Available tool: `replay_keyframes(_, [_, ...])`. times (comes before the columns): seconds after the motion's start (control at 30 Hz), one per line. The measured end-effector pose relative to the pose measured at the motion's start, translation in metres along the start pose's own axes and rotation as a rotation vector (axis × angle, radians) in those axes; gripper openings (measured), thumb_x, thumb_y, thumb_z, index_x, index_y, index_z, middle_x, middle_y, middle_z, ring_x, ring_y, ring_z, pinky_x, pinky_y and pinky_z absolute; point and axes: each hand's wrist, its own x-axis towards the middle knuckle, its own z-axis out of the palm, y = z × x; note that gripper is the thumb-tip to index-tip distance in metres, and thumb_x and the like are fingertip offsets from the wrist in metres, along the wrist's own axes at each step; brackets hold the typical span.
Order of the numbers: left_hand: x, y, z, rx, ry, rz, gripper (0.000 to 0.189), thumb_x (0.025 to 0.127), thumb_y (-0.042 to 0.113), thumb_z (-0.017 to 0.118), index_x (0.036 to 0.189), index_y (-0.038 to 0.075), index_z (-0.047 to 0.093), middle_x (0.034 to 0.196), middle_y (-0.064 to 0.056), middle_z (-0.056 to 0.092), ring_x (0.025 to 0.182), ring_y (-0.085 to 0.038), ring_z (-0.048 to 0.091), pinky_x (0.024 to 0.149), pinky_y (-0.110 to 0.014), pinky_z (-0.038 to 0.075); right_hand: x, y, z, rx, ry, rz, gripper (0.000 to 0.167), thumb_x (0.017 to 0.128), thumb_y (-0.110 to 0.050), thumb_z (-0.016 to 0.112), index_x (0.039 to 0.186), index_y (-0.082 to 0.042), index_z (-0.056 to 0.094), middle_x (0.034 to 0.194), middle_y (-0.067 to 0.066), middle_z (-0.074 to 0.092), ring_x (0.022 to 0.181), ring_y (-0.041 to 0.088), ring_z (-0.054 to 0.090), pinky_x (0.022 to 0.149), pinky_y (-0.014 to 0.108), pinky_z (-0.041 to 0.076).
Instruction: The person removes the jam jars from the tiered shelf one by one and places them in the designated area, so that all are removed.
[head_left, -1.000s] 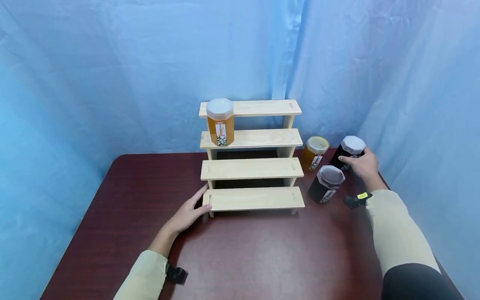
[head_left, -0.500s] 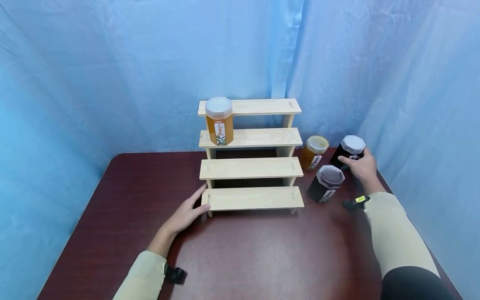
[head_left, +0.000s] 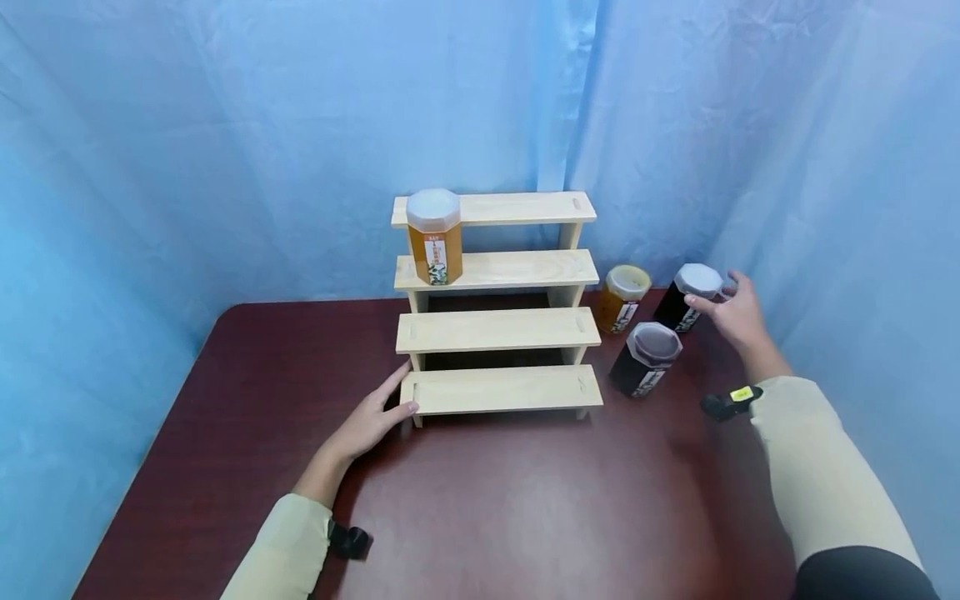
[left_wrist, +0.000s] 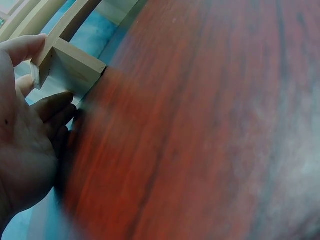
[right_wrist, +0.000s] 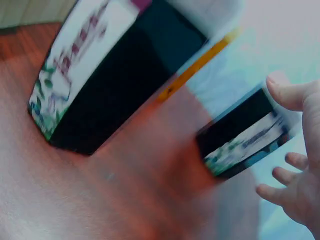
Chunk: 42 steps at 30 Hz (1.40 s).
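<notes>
My left hand (head_left: 367,422) holds the left end of the lowest step of a pale wooden stepped display stand (head_left: 506,389). In the left wrist view, the thumb (left_wrist: 31,46) lies on the board and the other fingers are at its end and below. At the back right, my right hand (head_left: 738,315) is spread beside a white-lidded dark jar (head_left: 675,310), thumb near its lid. A gap shows between fingers and jar in the right wrist view. Nearer stands another dark jar (head_left: 643,364); an amber jar (head_left: 619,307) stands behind it, by the stand.
Another amber jar (head_left: 437,252) stands upright on the stand's second-highest step, at its left end. The dark red-brown table (head_left: 480,500) carries the stand and the other jars. Light blue curtains (head_left: 337,150) hang behind the table and at both sides.
My right hand has loosened from the far dark jar and drawn slightly right, its fingers now apart from it. The left hand keeps its place on the stand. The head view has shifted a little.
</notes>
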Motion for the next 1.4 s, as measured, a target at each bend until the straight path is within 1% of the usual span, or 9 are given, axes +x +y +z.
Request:
replay_keyframes(0.1, [-0.004, 0.018, -0.003, -0.019, -0.011, -0.003, 0.075, 0.103, 0.029, 0.061, 0.163, 0.016, 0.020, 0.167, -0.008, 0.018, 0.153, -0.032, 0.010, 0.118, -0.061, 0.014, -0.006, -0.031, -0.009, -0.038, 0.049, -0.058, 0.100, 0.093, -0.040, 0.071, 0.161, -0.001, 0.009, 0.157, 0.035, 0.023, 0.142, 0.051, 0.029, 0.112, 0.061, 0.029])
replay_keyframes(0.2, [-0.011, 0.035, -0.005, -0.023, -0.021, -0.013, 0.074, 0.103, 0.025, 0.061, 0.163, 0.011, 0.020, 0.167, -0.011, 0.018, 0.152, -0.034, 0.010, 0.118, -0.061, 0.013, -0.014, -0.065, -0.012, -0.076, 0.096, -0.099, 0.091, 0.096, -0.042, 0.066, 0.162, -0.005, 0.017, 0.157, 0.030, 0.027, 0.143, 0.047, 0.029, 0.112, 0.061, 0.029])
replay_keyframes(0.27, [-0.015, 0.040, -0.005, -0.022, -0.025, -0.011, 0.074, 0.103, 0.026, 0.061, 0.163, 0.011, 0.020, 0.167, -0.012, 0.018, 0.152, -0.035, 0.010, 0.118, -0.062, 0.013, -0.021, -0.088, -0.010, -0.084, 0.131, -0.120, 0.081, 0.098, -0.041, 0.063, 0.160, -0.006, 0.025, 0.155, 0.026, 0.033, 0.142, 0.043, 0.034, 0.111, 0.058, 0.032])
replay_keyframes(0.43, [-0.003, 0.020, -0.002, -0.013, -0.036, -0.010, 0.075, 0.103, 0.029, 0.060, 0.163, 0.014, 0.018, 0.167, -0.009, 0.015, 0.153, -0.034, 0.007, 0.117, -0.062, 0.013, -0.035, -0.146, 0.005, -0.021, 0.168, -0.213, 0.062, 0.098, -0.026, 0.062, 0.152, -0.003, 0.042, 0.147, 0.022, 0.046, 0.136, 0.036, 0.044, 0.110, 0.049, 0.037])
replay_keyframes(0.53, [0.010, 0.005, 0.000, -0.018, -0.026, -0.002, 0.075, 0.103, 0.033, 0.060, 0.164, 0.020, 0.018, 0.168, -0.005, 0.015, 0.153, -0.031, 0.007, 0.118, -0.061, 0.012, -0.042, -0.178, 0.024, -0.006, 0.127, -0.278, 0.058, 0.097, -0.021, 0.064, 0.149, -0.003, 0.045, 0.144, 0.022, 0.048, 0.135, 0.035, 0.046, 0.110, 0.047, 0.038])
replay_keyframes(0.67, [0.015, 0.001, -0.001, -0.020, -0.013, 0.009, 0.076, 0.102, 0.037, 0.062, 0.163, 0.024, 0.019, 0.167, -0.002, 0.017, 0.153, -0.028, 0.009, 0.118, -0.060, 0.014, -0.051, -0.211, 0.055, -0.014, 0.044, -0.349, 0.058, 0.096, -0.017, 0.066, 0.149, -0.004, 0.046, 0.143, 0.020, 0.049, 0.134, 0.034, 0.047, 0.111, 0.046, 0.038])
replay_keyframes(0.97, [0.017, -0.001, -0.002, -0.043, -0.020, 0.000, 0.076, 0.103, 0.033, 0.060, 0.164, 0.020, 0.016, 0.168, -0.005, 0.012, 0.153, -0.030, 0.005, 0.118, -0.061, 0.010, -0.070, -0.259, 0.119, -0.021, -0.108, -0.440, 0.063, 0.095, -0.023, 0.070, 0.151, -0.008, 0.045, 0.142, 0.017, 0.050, 0.133, 0.033, 0.047, 0.106, 0.049, 0.041])
replay_keyframes(1.13, [0.016, 0.001, -0.004, -0.035, -0.018, 0.007, 0.077, 0.103, 0.036, 0.060, 0.164, 0.020, 0.016, 0.168, -0.005, 0.014, 0.153, -0.030, 0.006, 0.118, -0.061, 0.011, -0.076, -0.280, 0.148, -0.040, -0.170, -0.415, 0.072, 0.093, -0.032, 0.073, 0.153, -0.010, 0.040, 0.142, 0.015, 0.048, 0.133, 0.031, 0.046, 0.105, 0.046, 0.042])
replay_keyframes(1.4, [0.010, 0.004, -0.001, -0.010, -0.002, 0.020, 0.079, 0.100, 0.043, 0.063, 0.163, 0.024, 0.020, 0.167, -0.004, 0.018, 0.153, -0.030, 0.010, 0.117, -0.061, 0.014, -0.087, -0.305, 0.193, -0.039, -0.188, -0.366, 0.089, 0.087, -0.047, 0.077, 0.157, -0.012, 0.034, 0.143, 0.015, 0.048, 0.129, 0.029, 0.048, 0.098, 0.046, 0.047])
